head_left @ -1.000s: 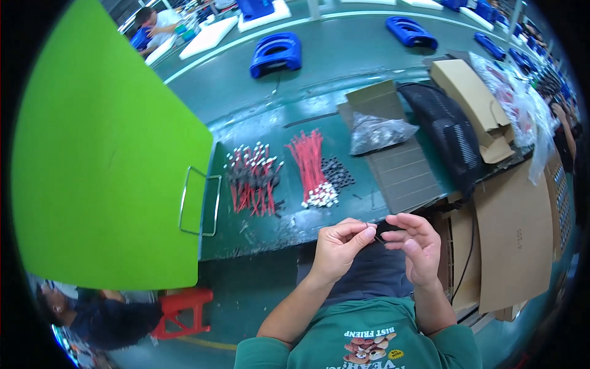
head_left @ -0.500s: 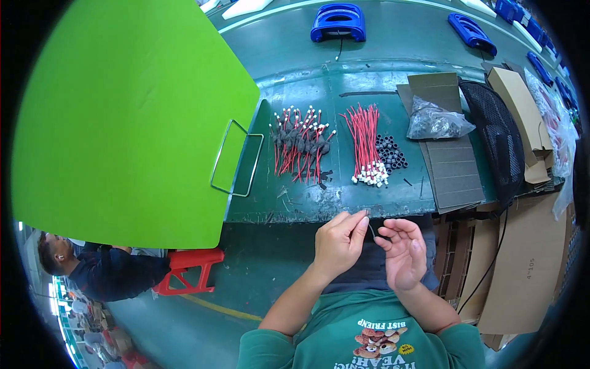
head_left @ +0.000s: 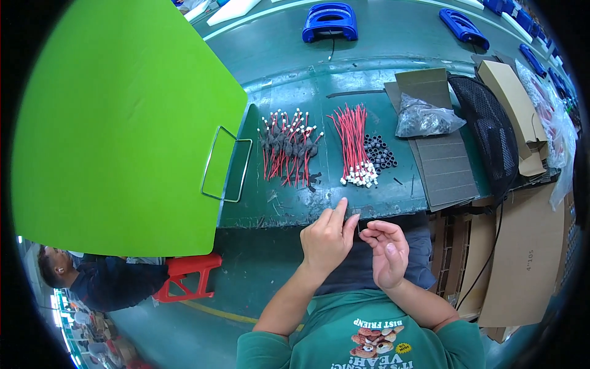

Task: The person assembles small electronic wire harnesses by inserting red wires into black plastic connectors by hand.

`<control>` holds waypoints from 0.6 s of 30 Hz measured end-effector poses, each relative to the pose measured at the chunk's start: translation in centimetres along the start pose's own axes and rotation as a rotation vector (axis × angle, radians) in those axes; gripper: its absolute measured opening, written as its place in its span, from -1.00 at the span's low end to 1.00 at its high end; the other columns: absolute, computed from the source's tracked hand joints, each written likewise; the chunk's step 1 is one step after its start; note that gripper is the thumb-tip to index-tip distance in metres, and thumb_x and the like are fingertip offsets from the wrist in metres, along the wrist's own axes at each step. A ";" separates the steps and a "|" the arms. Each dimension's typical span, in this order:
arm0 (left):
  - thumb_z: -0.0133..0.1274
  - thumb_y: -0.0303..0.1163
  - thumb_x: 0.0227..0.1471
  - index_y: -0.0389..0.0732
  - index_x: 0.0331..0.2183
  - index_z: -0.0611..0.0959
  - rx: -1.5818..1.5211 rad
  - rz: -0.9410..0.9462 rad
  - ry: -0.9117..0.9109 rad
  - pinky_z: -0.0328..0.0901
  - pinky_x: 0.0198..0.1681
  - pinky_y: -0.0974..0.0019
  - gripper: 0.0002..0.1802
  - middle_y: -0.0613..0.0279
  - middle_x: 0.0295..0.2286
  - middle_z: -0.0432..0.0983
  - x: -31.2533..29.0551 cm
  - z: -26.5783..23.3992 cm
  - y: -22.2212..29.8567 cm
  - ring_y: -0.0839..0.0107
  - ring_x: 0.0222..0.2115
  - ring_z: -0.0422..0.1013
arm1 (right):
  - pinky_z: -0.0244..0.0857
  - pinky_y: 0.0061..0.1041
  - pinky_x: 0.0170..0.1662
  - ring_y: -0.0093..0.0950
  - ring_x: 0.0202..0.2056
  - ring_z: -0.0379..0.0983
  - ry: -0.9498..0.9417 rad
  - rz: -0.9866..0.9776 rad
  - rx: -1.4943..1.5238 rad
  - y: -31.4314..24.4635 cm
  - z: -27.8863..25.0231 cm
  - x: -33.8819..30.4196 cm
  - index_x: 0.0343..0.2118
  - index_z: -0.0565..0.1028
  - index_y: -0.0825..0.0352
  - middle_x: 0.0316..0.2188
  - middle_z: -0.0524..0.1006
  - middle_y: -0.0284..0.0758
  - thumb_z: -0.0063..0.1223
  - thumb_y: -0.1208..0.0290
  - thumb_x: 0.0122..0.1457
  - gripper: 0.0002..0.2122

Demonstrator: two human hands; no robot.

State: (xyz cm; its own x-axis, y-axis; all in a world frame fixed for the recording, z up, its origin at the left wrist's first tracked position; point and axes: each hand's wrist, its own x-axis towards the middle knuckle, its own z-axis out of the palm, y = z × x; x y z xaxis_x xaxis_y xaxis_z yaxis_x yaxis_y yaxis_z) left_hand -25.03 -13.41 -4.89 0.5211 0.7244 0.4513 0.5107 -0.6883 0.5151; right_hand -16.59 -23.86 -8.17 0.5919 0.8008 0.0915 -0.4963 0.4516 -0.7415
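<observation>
My left hand (head_left: pixel 324 241) is just off the table's front edge, index finger stretched forward and thumb apart from it. Close by on its right is my right hand (head_left: pixel 391 253), palm partly up and fingers curled. A thin dark strip (head_left: pixel 360 228) shows at the right fingertips, near the left thumb; its grip is partly hidden. On the table ahead lies a bundle of red wires (head_left: pixel 352 138) with white connectors at the near end. Black tube-shaped pieces (head_left: pixel 380 154) are heaped beside it. Further left, more red wires with white connectors (head_left: pixel 286 147) carry dark lumpy wrappings.
A large green panel (head_left: pixel 123 129) with a wire handle (head_left: pixel 241 172) fills the left. At right are grey cardboard sheets (head_left: pixel 445 175), a plastic bag (head_left: pixel 427 117), a black mesh thing (head_left: pixel 488 132) and cartons (head_left: pixel 513 111). Blue plastic housings (head_left: pixel 330 23) stand beyond. Another person (head_left: pixel 117 280) is lower left.
My left index finger has straightened forward, away from its thumb, where the fingertips were pinched on a small dark thing. The view has shifted slightly; the wires and black pieces lie as before.
</observation>
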 end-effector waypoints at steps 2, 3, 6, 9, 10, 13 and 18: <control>0.16 -0.37 -0.21 -0.28 -0.30 0.56 -0.028 -0.027 -0.013 0.13 -0.74 0.38 -0.66 0.26 -0.74 0.30 0.1 -0.1 0.1 0.43 -0.80 0.26 | 0.21 -0.40 -0.04 -0.38 -0.15 0.34 0.013 0.010 0.009 0.1 -0.2 0.1 -0.12 0.24 0.53 -0.16 0.35 -0.12 -0.10 0.31 0.05 -0.59; 0.17 -0.37 -0.22 -0.28 -0.30 0.56 -0.049 -0.056 -0.019 0.13 -0.74 0.38 -0.65 0.26 -0.74 0.30 0.3 -0.2 0.1 0.43 -0.79 0.25 | 0.21 -0.40 -0.04 -0.39 -0.16 0.34 0.053 0.026 0.042 0.3 -0.4 0.2 -0.12 0.25 0.52 -0.18 0.36 -0.14 -0.12 0.32 0.06 -0.61; 0.18 -0.38 -0.23 -0.28 -0.30 0.56 -0.074 -0.087 -0.023 0.12 -0.72 0.38 -0.65 0.26 -0.75 0.30 0.3 -0.1 0.1 0.42 -0.79 0.24 | 0.22 -0.40 -0.06 -0.41 -0.18 0.34 0.136 0.087 0.120 0.5 -0.7 0.4 -0.15 0.28 0.48 -0.21 0.37 -0.18 -0.18 0.31 0.09 -0.66; 0.18 -0.38 -0.23 -0.28 -0.30 0.57 -0.079 -0.086 -0.012 0.12 -0.72 0.38 -0.65 0.25 -0.75 0.29 0.4 -0.1 0.3 0.42 -0.78 0.24 | 0.23 -0.39 -0.09 -0.42 -0.22 0.35 0.248 0.213 0.225 0.8 -1.5 0.6 -0.19 0.31 0.43 -0.25 0.39 -0.23 -0.21 0.26 0.12 -0.68; 0.18 -0.37 -0.24 -0.28 -0.30 0.57 -0.078 -0.086 -0.005 0.12 -0.72 0.38 -0.65 0.25 -0.75 0.29 0.4 -0.2 0.3 0.41 -0.78 0.23 | 0.23 -0.39 -0.10 -0.42 -0.24 0.35 0.318 0.296 0.286 1.0 -1.8 0.8 -0.21 0.33 0.40 -0.27 0.39 -0.25 -0.22 0.22 0.12 -0.68; 0.18 -0.42 -0.22 -0.29 -0.32 0.57 -0.117 -0.092 0.001 0.12 -0.71 0.43 -0.69 0.24 -0.74 0.31 0.2 -0.2 0.4 0.46 -0.78 0.23 | 0.22 -0.38 -0.11 -0.42 -0.26 0.34 0.397 0.330 0.322 1.1 -2.6 1.2 -0.24 0.34 0.37 -0.29 0.40 -0.27 -0.23 0.17 0.12 -0.67; 0.14 -0.49 -0.17 -0.29 -0.38 0.57 -0.278 -0.122 0.084 0.15 -0.70 0.45 -0.80 0.22 -0.70 0.35 0.0 0.2 -0.5 0.48 -0.76 0.26 | 0.26 -0.37 -0.12 -0.42 -0.29 0.36 0.434 0.404 0.338 0.6 -3.1 1.3 -0.30 0.38 0.34 -0.33 0.41 -0.25 -0.26 0.13 0.14 -0.67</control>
State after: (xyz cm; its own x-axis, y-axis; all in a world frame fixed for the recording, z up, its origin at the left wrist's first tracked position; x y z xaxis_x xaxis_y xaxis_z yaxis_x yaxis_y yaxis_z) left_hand -25.15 -13.13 -5.28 0.4035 0.8097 0.4261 0.3533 -0.5675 0.7437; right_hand -14.16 -23.81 -10.53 0.4845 0.7340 -0.4760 -0.8612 0.3048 -0.4067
